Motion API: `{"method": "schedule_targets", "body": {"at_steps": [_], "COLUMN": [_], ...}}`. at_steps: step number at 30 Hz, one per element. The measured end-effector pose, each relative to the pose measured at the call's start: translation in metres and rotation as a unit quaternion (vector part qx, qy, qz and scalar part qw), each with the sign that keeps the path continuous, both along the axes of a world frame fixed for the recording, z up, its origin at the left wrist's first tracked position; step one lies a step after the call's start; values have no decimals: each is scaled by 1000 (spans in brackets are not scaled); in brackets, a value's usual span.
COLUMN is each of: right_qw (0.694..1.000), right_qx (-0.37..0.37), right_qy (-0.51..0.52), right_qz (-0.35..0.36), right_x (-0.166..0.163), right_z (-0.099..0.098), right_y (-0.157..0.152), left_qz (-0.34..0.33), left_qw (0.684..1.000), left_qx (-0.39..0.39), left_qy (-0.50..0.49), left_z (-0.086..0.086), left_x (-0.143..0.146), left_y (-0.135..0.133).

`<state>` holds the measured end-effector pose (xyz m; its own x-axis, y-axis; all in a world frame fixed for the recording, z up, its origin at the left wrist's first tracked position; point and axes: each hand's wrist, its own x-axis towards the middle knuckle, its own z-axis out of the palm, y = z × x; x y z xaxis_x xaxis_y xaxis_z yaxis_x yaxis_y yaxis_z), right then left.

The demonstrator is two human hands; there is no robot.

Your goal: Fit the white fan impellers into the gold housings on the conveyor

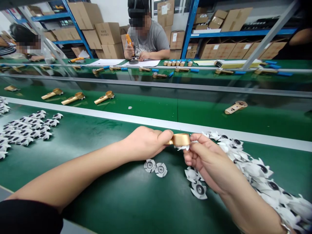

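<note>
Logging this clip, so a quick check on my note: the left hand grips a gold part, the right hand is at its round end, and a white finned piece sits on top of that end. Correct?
Not quite: the head view shows the white finned piece at the underside of the round end, not on top. The left hand does grip the gold part, with the right hand at that end.

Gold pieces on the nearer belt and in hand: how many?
6: one gold piece between the left hand and right hand, four at the belt's left, one at its right. Others may be out of view.
</note>
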<state>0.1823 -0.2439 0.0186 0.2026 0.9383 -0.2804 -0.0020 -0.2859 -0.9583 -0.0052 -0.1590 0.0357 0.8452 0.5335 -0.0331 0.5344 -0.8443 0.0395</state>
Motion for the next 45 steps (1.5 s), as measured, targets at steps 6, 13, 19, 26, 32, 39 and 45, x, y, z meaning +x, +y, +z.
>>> {"method": "schedule_targets", "body": {"at_steps": [6, 13, 19, 26, 32, 39, 45], "right_qw": [981, 893, 848, 839, 849, 882, 916], "right_qx": [23, 21, 10, 20, 23, 49, 165], "right_qy": [-136, -383, -463, -502, -510, -468, -338], "right_qz": [134, 234, 258, 207, 138, -29, -141], "right_x": [-9, -30, -39, -41, -38, 14, 48], "right_z": [-4, -12, -11, -6, -11, 26, 35], "right_y": [-11, -25, -29, -26, -22, -17, -9], "left_qz": [137, 314, 351, 114, 106, 155, 180], "left_qw": [989, 946, 926, 990, 989, 956, 903], "left_qx": [49, 76, 136, 54, -57, -225, -297], "left_qy": [-25, 19, -26, -65, -88, -110, -252], "left_z": [-7, -34, -18, -6, -15, 11, 24], "left_x": [-17, -53, -30, 173, 308, 257, 123], "left_y": [48, 123, 117, 102, 105, 131, 93]}}
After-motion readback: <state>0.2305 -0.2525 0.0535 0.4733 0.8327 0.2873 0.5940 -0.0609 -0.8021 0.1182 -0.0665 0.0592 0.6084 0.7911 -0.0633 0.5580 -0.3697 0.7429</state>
